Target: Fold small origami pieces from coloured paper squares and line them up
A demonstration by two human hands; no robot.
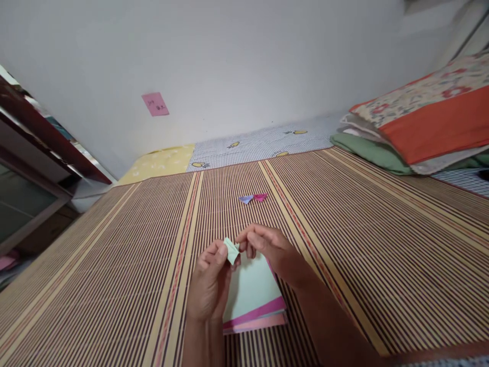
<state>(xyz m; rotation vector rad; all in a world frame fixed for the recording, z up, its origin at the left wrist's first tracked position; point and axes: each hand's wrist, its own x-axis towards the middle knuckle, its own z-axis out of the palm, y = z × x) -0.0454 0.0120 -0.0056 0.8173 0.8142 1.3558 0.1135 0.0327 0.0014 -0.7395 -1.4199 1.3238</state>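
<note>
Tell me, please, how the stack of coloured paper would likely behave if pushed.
The paper stack would probably slide apart, since its layers fan out at the near edge. Those thin edges suggest it may bend easily. Lying flat on the mat, it seems unlikely to tip.

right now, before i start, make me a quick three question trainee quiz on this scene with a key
1. True or false: the left hand holds the folded pale green paper.
2. Fill in: on the striped mat, right beside the small blue folded piece in the picture, lies a small ____ one.
3. Multiple choice: what is on the wall? A) a round clock B) a pink note C) a mirror

Key: 1. true; 2. magenta; 3. B
</note>
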